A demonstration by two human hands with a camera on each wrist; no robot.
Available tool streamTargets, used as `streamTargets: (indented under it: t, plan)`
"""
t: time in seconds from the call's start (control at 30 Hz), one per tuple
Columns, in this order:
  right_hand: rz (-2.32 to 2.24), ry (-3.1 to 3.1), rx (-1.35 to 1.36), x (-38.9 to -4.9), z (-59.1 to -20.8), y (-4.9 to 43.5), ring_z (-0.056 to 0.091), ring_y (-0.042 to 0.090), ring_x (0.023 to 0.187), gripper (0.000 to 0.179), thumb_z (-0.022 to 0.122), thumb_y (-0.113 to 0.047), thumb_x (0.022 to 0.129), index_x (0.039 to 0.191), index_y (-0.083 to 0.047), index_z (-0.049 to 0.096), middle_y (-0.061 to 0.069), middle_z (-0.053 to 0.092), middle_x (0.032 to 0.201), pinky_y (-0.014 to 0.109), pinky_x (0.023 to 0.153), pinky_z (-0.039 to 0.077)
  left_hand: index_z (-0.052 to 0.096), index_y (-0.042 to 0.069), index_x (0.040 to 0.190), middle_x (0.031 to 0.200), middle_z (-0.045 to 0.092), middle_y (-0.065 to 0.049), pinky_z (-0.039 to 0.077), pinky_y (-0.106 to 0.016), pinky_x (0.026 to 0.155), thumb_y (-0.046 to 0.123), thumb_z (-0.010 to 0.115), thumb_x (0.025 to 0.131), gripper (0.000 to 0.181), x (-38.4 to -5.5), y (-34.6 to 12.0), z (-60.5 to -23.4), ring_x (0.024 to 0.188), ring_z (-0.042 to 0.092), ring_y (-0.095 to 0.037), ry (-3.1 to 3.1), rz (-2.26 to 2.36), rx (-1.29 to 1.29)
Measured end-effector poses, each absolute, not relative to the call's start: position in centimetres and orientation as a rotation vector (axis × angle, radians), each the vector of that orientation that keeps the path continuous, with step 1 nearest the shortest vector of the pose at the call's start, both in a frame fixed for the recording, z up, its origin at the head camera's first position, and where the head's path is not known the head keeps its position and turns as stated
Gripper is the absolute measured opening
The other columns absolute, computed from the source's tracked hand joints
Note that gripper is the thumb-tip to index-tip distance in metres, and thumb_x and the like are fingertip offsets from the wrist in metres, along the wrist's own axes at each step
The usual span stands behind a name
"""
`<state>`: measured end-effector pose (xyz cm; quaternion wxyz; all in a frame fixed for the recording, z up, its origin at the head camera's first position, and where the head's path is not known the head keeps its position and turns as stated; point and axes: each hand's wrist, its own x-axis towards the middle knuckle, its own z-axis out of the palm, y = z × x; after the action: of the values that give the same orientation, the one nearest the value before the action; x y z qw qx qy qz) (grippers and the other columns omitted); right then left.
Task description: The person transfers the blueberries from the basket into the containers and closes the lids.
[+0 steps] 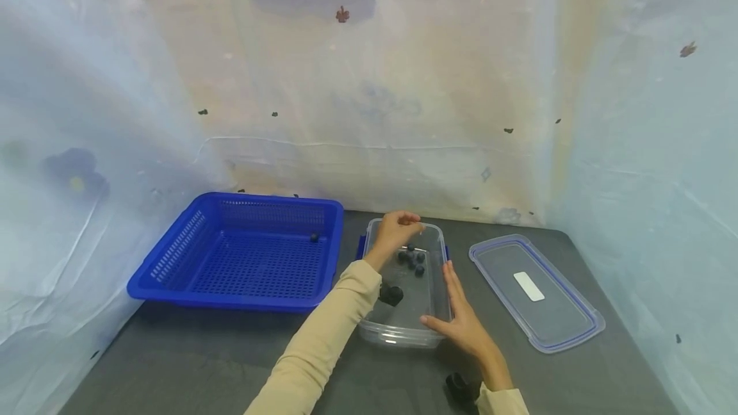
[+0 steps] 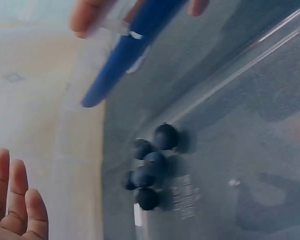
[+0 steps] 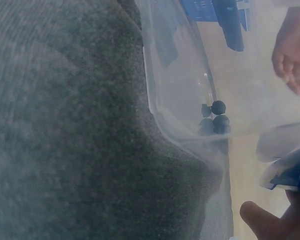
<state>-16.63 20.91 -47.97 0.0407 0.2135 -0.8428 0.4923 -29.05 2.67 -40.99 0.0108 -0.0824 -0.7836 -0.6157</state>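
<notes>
A clear plastic container (image 1: 406,319) with blue side latches stands uncovered on the table. Several dark blueberries (image 1: 419,271) lie clustered toward its far end; the left wrist view shows these berries (image 2: 157,162) close up. Over that far end hovers my left hand (image 1: 394,235), fingers loosely bent; I see nothing held in the left hand (image 2: 15,195). My right hand (image 1: 464,322) rests along the container's right side, fingers straight and thumb spread toward the front. In the right wrist view, the right thumb (image 3: 265,220) is beside a blue latch (image 3: 290,172).
On the left sits a blue perforated basket (image 1: 225,303) with a single blueberry (image 1: 314,237) inside. To the right, a clear lid (image 1: 553,328) with a blue seal and white label lies flat on the grey table (image 1: 230,357). Patterned plastic sheeting (image 1: 403,82) surrounds the table.
</notes>
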Motion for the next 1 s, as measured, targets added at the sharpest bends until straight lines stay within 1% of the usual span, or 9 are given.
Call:
streamTargets:
  t: [0.13,0.3,0.43,0.53,0.67,0.77,0.83,1.0]
  plan:
    - [1.523,-2.581,0.657,-16.7,-48.1,20.9,0.001,0.044,0.142,0.109,0.079,-0.024,0.079,0.155,-0.003,0.004,0.014,-0.005,0.161,0.073,0.101,0.010,0.070,0.007,0.106,0.095,0.065,-0.001,0.051,-0.032,0.074,0.018,0.071,0.089,0.020,-28.9,1.8,-40.0,0.089,0.060,-0.017,-2.475,-1.910,-0.346]
    - [1.515,-2.573,0.659,-16.6,-48.0,20.8,0.002,0.045,0.142,0.109,0.080,-0.022,0.077,0.155,-0.002,0.006,0.017,-0.003,0.160,0.073,0.102,0.010,0.070,0.011,0.110,0.093,0.065,0.002,0.051,-0.033,0.078,0.024,0.071,0.090,0.024,-28.7,0.2,-38.7,0.092,0.061,-0.015,-2.524,-1.799,-0.466]
    - [1.524,-2.558,0.672,-16.6,-47.9,20.8,0.004,0.047,0.141,0.111,0.081,-0.016,0.074,0.155,-0.002,0.007,0.019,-0.002,0.160,0.074,0.101,0.012,0.069,0.013,0.111,0.094,0.065,0.002,0.052,-0.034,0.075,0.023,0.070,0.091,0.023,-28.5,-1.4,-37.5,0.090,0.061,-0.016,-2.525,-1.713,-0.536]
    - [1.537,-2.542,0.678,-16.6,-47.9,20.8,0.005,0.047,0.141,0.111,0.081,-0.013,0.071,0.154,-0.002,0.008,0.022,0.000,0.159,0.074,0.100,0.013,0.068,0.011,0.113,0.095,0.064,-0.001,0.052,-0.035,0.071,0.021,0.069,0.092,0.023,-28.3,-2.6,-36.6,0.086,0.061,-0.017,-2.521,-1.660,-0.582]
    - [1.544,-2.552,0.669,-16.5,-47.7,20.8,0.004,0.046,0.142,0.110,0.081,-0.016,0.073,0.154,-0.001,0.008,0.019,-0.002,0.159,0.072,0.102,0.012,0.067,0.011,0.116,0.098,0.063,-0.003,0.052,-0.035,0.071,0.019,0.068,0.092,0.025,-28.0,-4.1,-35.9,0.087,0.061,-0.018,-2.531,-1.559,-0.606]
    - [1.533,-2.559,0.672,-16.4,-47.7,20.7,0.003,0.046,0.142,0.109,0.081,-0.017,0.074,0.154,0.000,0.008,0.018,-0.002,0.160,0.072,0.102,0.011,0.066,0.011,0.117,0.101,0.063,-0.003,0.052,-0.037,0.074,0.018,0.068,0.092,0.026,-28.0,-5.3,-35.7,0.092,0.060,-0.020,-2.542,-1.482,-0.596]
    - [1.538,-2.555,0.673,-16.1,-47.2,20.5,0.003,0.048,0.141,0.109,0.080,-0.015,0.074,0.153,0.002,0.008,0.021,-0.002,0.159,0.073,0.101,0.012,0.066,0.011,0.117,0.104,0.063,-0.006,0.051,-0.039,0.076,0.019,0.068,0.092,0.026,-28.0,-6.1,-35.6,0.094,0.059,-0.022,-2.544,-1.436,-0.593]
    - [1.534,-2.555,0.663,-16.1,-47.1,20.5,0.003,0.047,0.141,0.109,0.080,-0.017,0.074,0.154,0.001,0.008,0.021,-0.001,0.159,0.073,0.101,0.011,0.067,0.008,0.115,0.106,0.064,-0.012,0.050,-0.042,0.079,0.018,0.069,0.091,0.027,-28.3,-8.1,-35.2,0.094,0.059,-0.026,-2.490,-1.393,-0.556]
